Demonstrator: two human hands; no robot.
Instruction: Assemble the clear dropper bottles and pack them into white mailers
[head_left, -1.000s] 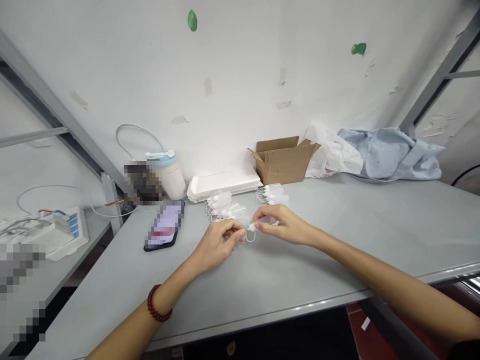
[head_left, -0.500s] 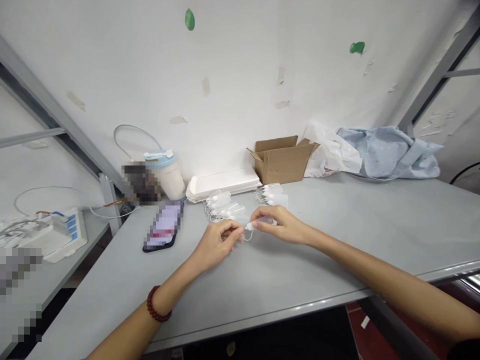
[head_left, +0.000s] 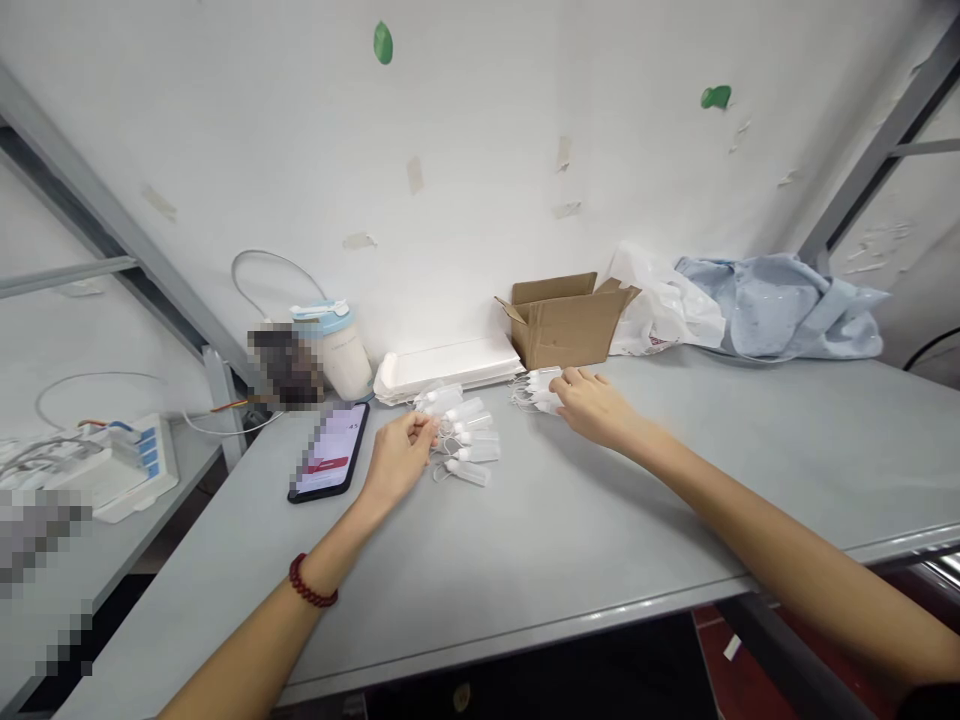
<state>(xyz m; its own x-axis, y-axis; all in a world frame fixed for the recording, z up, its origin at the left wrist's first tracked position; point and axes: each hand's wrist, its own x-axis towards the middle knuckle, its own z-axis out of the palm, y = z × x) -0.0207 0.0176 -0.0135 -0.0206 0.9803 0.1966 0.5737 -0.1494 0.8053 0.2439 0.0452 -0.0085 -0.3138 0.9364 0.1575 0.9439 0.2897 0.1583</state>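
Several small clear bottles with white caps and thin loops [head_left: 474, 438] lie in a fanned row on the grey table. My left hand [head_left: 401, 452], with a dark red bead bracelet at its wrist, is at the left side of this row; its fingertips are pinched together near the loops, and what they hold is too small to make out. Farther right, a second small group of the same bottles [head_left: 541, 380] lies in front of the cardboard box. Over the right end of that group is my right hand [head_left: 592, 405], its fingertips at the bottles and partly hidden.
Along the wall stand a lidded cup [head_left: 345, 350], flat white cartons [head_left: 450, 366], an open cardboard box [head_left: 571, 325], a white bag [head_left: 660, 305] and a light blue cloth [head_left: 780, 305]. A phone [head_left: 334, 450] lies left on the table [head_left: 525, 590].
My hands have moved apart: the left one left and slightly back, the right one right and back to the second group. The bottle formerly between them now lies at the row's front or is hidden.
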